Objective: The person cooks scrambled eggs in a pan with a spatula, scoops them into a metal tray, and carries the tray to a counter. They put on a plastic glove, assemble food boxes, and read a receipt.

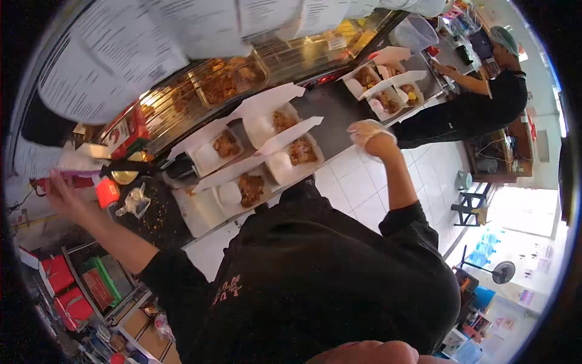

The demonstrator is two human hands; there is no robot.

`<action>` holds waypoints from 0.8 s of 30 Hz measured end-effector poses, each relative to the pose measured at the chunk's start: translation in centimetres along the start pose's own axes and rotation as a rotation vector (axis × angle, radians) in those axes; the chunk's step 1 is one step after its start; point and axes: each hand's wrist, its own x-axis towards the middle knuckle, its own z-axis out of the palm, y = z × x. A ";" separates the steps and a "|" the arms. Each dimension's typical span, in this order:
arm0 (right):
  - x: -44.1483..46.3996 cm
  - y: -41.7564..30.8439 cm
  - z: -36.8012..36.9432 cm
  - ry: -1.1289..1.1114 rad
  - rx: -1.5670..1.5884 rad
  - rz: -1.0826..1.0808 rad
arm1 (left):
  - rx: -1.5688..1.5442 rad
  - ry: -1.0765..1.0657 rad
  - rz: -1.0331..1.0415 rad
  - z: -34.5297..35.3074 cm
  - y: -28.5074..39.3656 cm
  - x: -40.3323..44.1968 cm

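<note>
My left hand [62,195] reaches out at the far left, fingers stretched and somewhat blurred, beside a purple strip [82,181] and hanging papers. Whether it touches either is unclear. My right hand [371,138], in a clear plastic glove, is held past the counter edge with its fingers curled in; their inner side is hidden. Between my hands, several open white takeaway boxes [206,159] stand on the metal counter. Each holds white rice [280,165] and browned pieces of food [250,189].
A lit display case [173,112] with food trays runs behind the counter. More filled boxes [382,91] stand farther right, near a co-worker [479,100] in dark clothes. A dark, crumb-strewn surface [160,218] with a crumpled plastic bag [136,201] lies at left.
</note>
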 end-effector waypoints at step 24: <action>0.3 60.6 -0.8 0.160 1.158 1.082 | -0.209 -0.203 -1.147 -5.7 -14.3 -29.0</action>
